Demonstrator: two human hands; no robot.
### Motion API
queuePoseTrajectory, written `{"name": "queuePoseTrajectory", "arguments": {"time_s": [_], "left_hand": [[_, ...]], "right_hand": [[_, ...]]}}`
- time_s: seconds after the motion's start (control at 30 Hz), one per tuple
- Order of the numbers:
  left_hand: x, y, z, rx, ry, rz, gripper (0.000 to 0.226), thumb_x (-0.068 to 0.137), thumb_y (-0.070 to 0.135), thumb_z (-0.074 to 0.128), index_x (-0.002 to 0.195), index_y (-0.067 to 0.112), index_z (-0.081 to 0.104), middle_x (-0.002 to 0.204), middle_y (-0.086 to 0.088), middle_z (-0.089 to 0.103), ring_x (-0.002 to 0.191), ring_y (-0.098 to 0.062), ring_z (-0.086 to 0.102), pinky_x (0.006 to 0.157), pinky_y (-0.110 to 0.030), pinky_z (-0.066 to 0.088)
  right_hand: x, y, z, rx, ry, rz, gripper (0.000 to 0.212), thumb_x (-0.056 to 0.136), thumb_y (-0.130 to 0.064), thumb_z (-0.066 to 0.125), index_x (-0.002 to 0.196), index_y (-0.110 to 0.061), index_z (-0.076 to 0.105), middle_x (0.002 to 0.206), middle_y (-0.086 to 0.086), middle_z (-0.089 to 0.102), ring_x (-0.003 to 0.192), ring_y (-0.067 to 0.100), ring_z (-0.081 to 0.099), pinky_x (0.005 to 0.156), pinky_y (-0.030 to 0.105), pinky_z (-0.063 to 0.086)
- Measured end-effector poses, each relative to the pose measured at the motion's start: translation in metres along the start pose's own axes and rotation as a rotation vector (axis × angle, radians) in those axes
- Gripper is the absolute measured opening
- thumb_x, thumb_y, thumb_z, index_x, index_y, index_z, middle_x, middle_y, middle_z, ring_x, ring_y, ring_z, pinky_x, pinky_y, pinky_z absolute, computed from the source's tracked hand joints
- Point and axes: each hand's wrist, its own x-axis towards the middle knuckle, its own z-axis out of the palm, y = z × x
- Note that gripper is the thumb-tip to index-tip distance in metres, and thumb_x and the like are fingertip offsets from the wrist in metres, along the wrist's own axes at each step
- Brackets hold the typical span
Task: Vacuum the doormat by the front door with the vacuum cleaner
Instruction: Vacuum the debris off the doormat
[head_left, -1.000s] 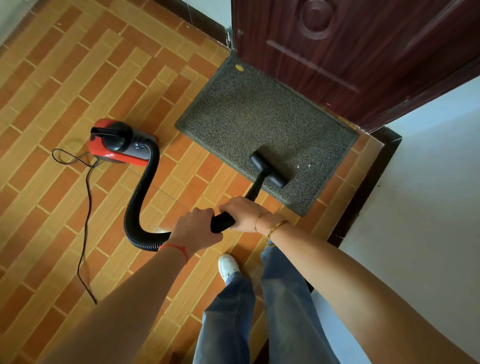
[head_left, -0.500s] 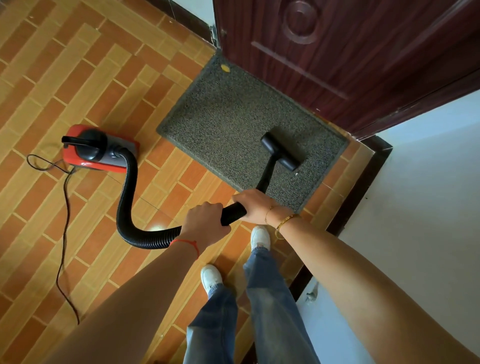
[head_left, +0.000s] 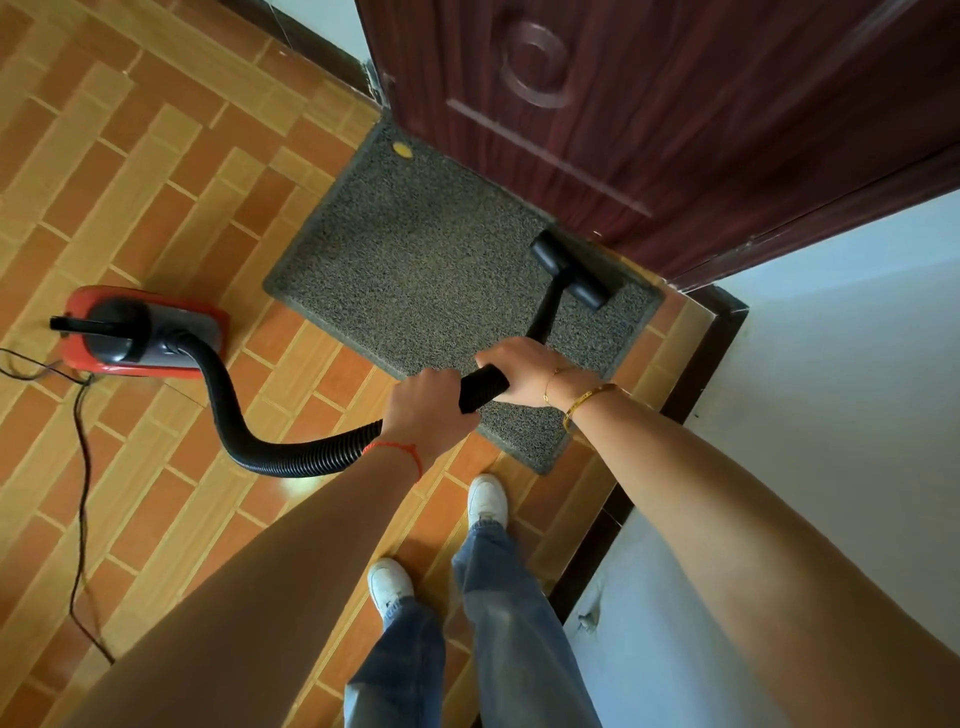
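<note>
A grey speckled doormat (head_left: 431, 260) lies on the tiled floor against a dark red door (head_left: 649, 104). The black floor nozzle (head_left: 571, 269) of the vacuum rests on the mat's far right part, close to the door. My right hand (head_left: 524, 370) grips the black wand near its upper end. My left hand (head_left: 428, 410) grips the ribbed black hose (head_left: 291, 457) just behind it. The hose curves back to the red and black vacuum body (head_left: 140, 332), which stands on the floor left of the mat.
A small yellow speck (head_left: 402, 149) sits at the mat's far corner. The black power cord (head_left: 78, 467) trails across the orange tiles at the left. A white wall (head_left: 831, 389) with a dark skirting board (head_left: 691, 374) runs along the right. My white shoes (head_left: 487, 500) stand at the mat's near corner.
The nozzle has slid forward across the mat from its near edge to its far right part by the door. I have stepped closer to the mat.
</note>
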Motion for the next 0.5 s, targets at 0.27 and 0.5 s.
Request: {"name": "queuePoseTrajectory", "arguments": {"time_s": [0.27,0.5], "left_hand": [[-0.008,0.0,0.005,0.003,-0.033,0.015,0.018,0.085,0.028,0.054,0.097,0.016,0.057,0.065,0.006,0.044,0.063,-0.017,0.052,0.052,-0.027,0.038],[-0.046,-0.029,0.02,0.029,-0.081,0.008,0.021,0.083,0.033,0.054,0.097,0.018,0.058,0.068,0.005,0.048,0.062,-0.017,0.053,0.05,-0.025,0.038]], "right_hand": [[-0.004,-0.002,0.012,-0.011,-0.009,-0.012,0.015,0.088,-0.023,0.057,0.08,-0.019,0.044,0.082,0.002,0.064,0.076,0.019,0.06,0.066,0.029,0.044],[-0.009,-0.048,0.036,0.027,-0.024,-0.046,0.016,0.087,-0.023,0.055,0.076,-0.019,0.044,0.075,0.0,0.062,0.068,0.017,0.058,0.06,0.027,0.038]]}}
